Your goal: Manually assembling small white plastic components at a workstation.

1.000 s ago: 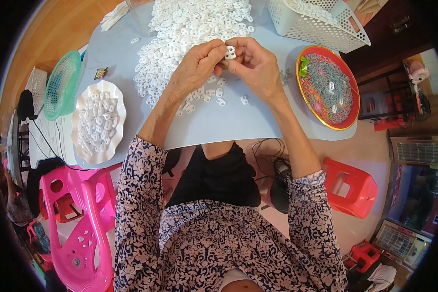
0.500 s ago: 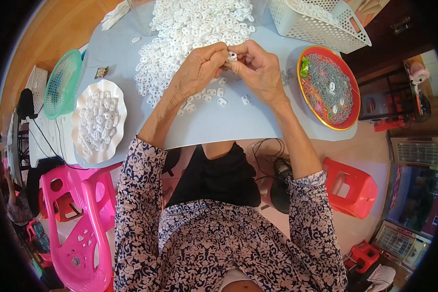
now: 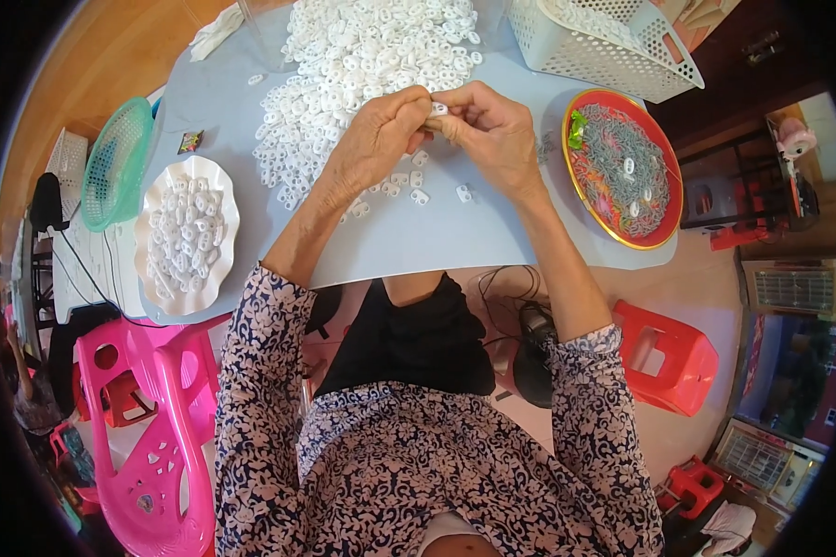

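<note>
My left hand [image 3: 385, 130] and my right hand [image 3: 492, 135] meet over the table, fingers pinched on one small white plastic piece [image 3: 438, 110] with a hole in it. Most of that piece is hidden by the fingertips. Beyond and left of my hands spreads a big pile of similar white pieces [image 3: 344, 84]. A few loose ones lie nearer me, under and beside my wrists. On the right stands a red, gold-rimmed tray [image 3: 581, 190] of small thin grey parts [image 3: 636, 148], with a few white pieces on top. At left, a white wavy-edged dish [image 3: 228, 269] holds more white pieces [image 3: 190, 232].
A white perforated basket [image 3: 613, 70] stands at the back right. A green colander [image 3: 97, 186] leans at the left, near a small wrapper [image 3: 190, 141]. The pale blue table [image 3: 409, 241] ends in front of me. A pink chair [image 3: 149, 464] and a red stool [image 3: 669, 357] flank me.
Both hands stay together on the white piece, which has turned slightly between the fingertips. The whole view has shifted a little; nothing else has visibly moved.
</note>
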Demonstrator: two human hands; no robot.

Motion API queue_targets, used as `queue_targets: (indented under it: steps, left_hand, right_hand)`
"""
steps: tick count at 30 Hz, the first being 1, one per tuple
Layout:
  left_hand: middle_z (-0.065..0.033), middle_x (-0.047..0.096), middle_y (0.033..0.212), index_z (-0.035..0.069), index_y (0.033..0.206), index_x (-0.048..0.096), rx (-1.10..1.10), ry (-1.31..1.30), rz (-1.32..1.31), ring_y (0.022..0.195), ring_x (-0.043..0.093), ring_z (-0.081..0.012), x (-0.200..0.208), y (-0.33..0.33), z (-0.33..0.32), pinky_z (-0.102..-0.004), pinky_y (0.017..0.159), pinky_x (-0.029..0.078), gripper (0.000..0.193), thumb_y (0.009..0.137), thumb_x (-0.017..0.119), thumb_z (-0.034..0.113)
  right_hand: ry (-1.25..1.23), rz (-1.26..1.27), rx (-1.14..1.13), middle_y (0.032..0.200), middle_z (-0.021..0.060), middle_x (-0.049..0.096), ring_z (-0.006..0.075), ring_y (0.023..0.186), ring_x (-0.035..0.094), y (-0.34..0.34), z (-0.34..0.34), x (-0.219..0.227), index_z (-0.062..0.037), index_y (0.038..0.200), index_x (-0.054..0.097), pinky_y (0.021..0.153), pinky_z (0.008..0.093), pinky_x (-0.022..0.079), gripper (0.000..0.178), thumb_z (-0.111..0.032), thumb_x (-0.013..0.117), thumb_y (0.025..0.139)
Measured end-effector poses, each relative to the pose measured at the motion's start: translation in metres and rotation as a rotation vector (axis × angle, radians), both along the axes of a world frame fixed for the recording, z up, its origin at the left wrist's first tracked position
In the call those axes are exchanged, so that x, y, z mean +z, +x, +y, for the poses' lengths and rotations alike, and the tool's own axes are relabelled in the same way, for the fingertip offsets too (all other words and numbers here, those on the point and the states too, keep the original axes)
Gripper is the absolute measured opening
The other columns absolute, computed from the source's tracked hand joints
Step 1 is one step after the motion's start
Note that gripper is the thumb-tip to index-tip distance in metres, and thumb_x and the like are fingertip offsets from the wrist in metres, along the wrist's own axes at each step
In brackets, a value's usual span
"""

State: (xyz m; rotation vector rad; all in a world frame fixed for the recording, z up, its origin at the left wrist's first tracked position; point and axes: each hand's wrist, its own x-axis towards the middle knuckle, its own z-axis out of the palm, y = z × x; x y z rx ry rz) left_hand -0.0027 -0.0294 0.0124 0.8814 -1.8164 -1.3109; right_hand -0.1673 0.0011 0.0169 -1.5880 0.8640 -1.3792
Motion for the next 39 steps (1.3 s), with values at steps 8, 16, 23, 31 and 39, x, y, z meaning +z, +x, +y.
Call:
queue_targets:
  steps: [8, 16, 23, 31, 39]
  left_hand:
    - [0.0009, 0.042, 0.059, 0.003, 0.080, 0.050, 0.032, -0.041, 0.003, 0.056, 0.040, -0.0084, -0.002, -0.003, 0.002, -0.0248, 0.051, 0.035, 0.026, 0.094, 0.041, 0.022]
    - [-0.0016, 0.051, 0.068, 0.001, 0.094, 0.055, 0.348, -0.107, 0.255, 0.066, 0.046, -0.0087, 0.009, 0.007, 0.004, -0.0241, 0.063, 0.038, 0.019, 0.092, 0.044, 0.016]
    - [-0.0054, 0.054, 0.071, -0.002, 0.103, 0.052, 0.468, -0.003, 0.280, 0.074, 0.051, -0.0136, 0.006, 0.023, 0.010, -0.0280, 0.074, 0.039, 0.036, 0.092, 0.042, 0.030]
    - [-0.0034, 0.053, 0.065, 0.001, 0.093, 0.056, 0.477, -0.001, 0.265, 0.063, 0.046, -0.0096, -0.003, 0.024, 0.010, -0.0251, 0.060, 0.037, 0.027, 0.091, 0.045, 0.026]
    - [-0.0023, 0.052, 0.064, 0.001, 0.091, 0.056, 0.459, -0.026, 0.222, 0.061, 0.045, -0.0079, 0.001, 0.015, 0.008, -0.0238, 0.057, 0.036, 0.025, 0.092, 0.045, 0.023]
  right_hand:
    - [0.137, 0.046, -0.064, 0.076, 0.0009, 0.062, 0.0058, 0.065, 0.054, -0.009, -0.007, -0.012, 0.0013, 0.100, 0.064, 0.060, 0.0196, 0.045, 0.016, -0.009, 0.060, 0.089]
    - [-0.146, 0.121, -0.353, 0.073, -0.0014, 0.062, 0.0034, 0.064, 0.053, -0.032, -0.043, 0.038, -0.0003, 0.089, 0.065, 0.057, 0.0194, 0.044, 0.010, -0.008, 0.060, 0.085]
    - [-0.496, 0.990, -0.836, 0.076, 0.0075, 0.066, 0.0139, 0.065, 0.061, -0.129, -0.099, 0.104, -0.0049, 0.093, 0.067, 0.061, 0.0259, 0.047, 0.014, -0.014, 0.060, 0.084]
    - [-0.276, 0.959, -0.062, 0.086, 0.0104, 0.067, 0.0229, 0.075, 0.064, -0.036, -0.038, 0.044, -0.0023, 0.090, 0.066, 0.068, 0.0338, 0.049, 0.014, -0.011, 0.062, 0.080]
    - [-0.446, 1.409, 0.044, 0.078, 0.0136, 0.062, 0.0315, 0.073, 0.060, -0.020, -0.023, 0.011, -0.0008, 0.076, 0.063, 0.068, 0.0393, 0.049, 0.010, -0.007, 0.055, 0.079]
